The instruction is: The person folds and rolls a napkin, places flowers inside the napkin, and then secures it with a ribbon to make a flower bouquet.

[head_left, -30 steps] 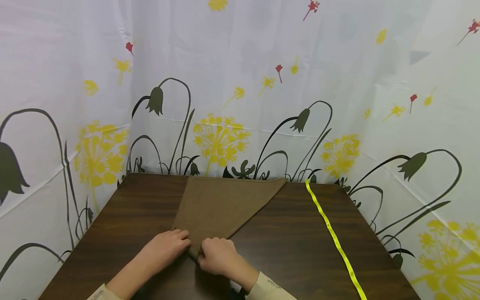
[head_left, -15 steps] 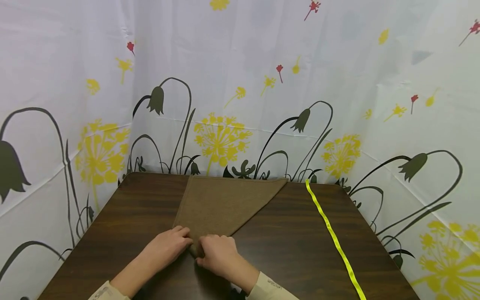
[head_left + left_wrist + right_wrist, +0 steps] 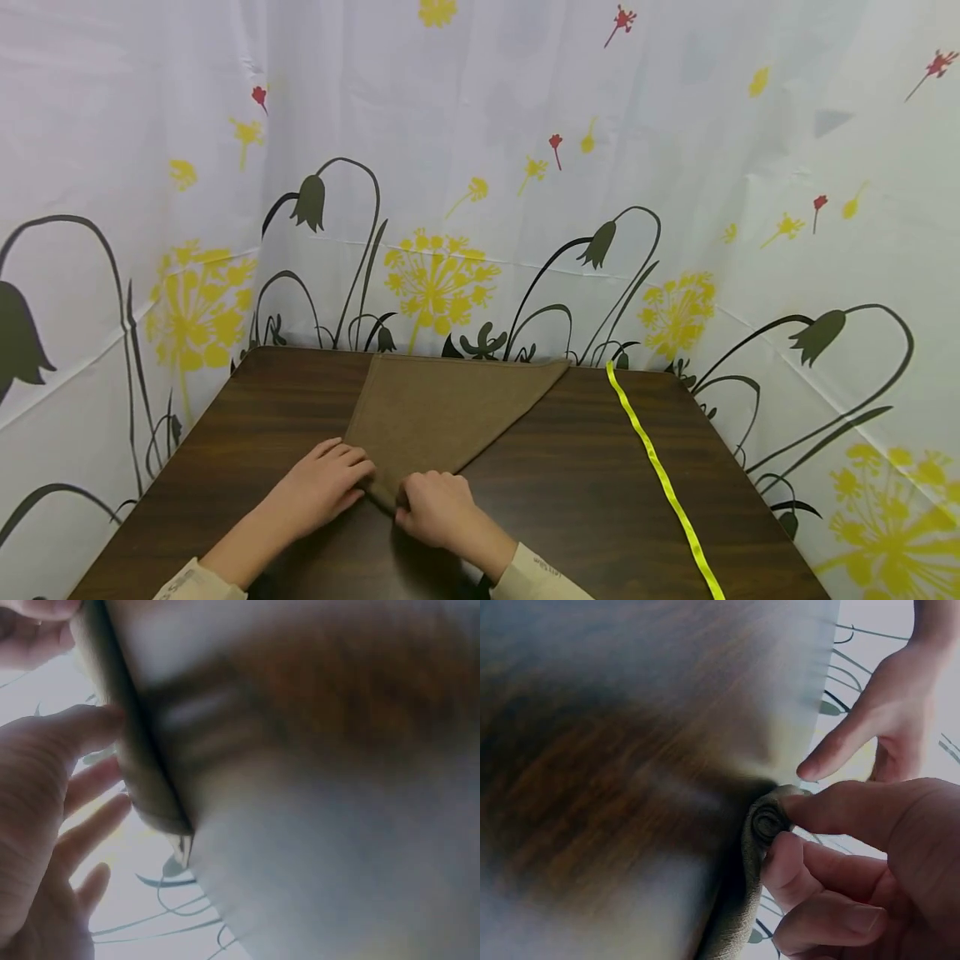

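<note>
A brown cloth [image 3: 450, 404] lies folded to a point on the table, its near corner rolled into a tight tube. My right hand [image 3: 438, 510] pinches one end of that roll; the right wrist view shows the thumb and fingers around the spiral cloth end [image 3: 769, 821]. On the cloth's left edge rests my left hand [image 3: 322, 485]. The left wrist view shows its thumb [image 3: 94, 727] against the rolled cloth [image 3: 146, 776] and its other fingers fairly straight and spread. Part of the roll is hidden behind the hands in the head view.
A long yellow strip [image 3: 667, 487], like a ribbon or tape, runs down the right side of the dark wood table [image 3: 570, 483]. A white curtain [image 3: 480, 117] printed with flowers hangs behind the table and along both sides.
My left hand has shifted slightly left and up along the cloth's edge, with its fingers more spread. The right hand has stayed at the roll's end, turning slightly.
</note>
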The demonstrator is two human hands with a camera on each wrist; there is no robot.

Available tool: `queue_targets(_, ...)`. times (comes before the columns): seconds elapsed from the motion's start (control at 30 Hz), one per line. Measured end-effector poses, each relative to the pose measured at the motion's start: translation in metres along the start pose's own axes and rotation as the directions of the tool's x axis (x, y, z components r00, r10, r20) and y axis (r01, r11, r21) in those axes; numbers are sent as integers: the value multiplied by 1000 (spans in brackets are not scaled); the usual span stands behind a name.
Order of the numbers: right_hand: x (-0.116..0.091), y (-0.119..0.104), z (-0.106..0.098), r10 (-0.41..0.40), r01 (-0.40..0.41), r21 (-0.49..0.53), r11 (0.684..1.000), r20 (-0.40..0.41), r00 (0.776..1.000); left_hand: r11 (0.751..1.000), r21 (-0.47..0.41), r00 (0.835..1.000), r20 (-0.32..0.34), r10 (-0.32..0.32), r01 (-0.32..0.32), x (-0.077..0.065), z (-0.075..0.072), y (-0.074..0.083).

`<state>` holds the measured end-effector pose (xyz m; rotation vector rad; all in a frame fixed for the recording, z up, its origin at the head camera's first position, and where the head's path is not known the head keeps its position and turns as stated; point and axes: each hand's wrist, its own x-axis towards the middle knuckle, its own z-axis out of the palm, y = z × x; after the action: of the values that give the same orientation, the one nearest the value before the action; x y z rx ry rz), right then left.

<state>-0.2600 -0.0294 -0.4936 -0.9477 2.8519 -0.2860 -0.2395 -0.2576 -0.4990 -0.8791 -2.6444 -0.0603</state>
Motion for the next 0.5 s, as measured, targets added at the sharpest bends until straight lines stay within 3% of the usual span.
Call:
queue_targets(0.23,-1,2,0,-21,21,-3,1000,0,1000,997,72,998,-54,23,-19,-2,3,-7)
queue_targets(0.33,1,1,-1,-52,49,-106,993,-20,998,997,73,999,-47,18,-14,-2,5,-8)
queue_targets(0.5,1,-3,2,-109,84,-291,953,-70,992,999,54,1000,-29,-4,6,1,6,-9)
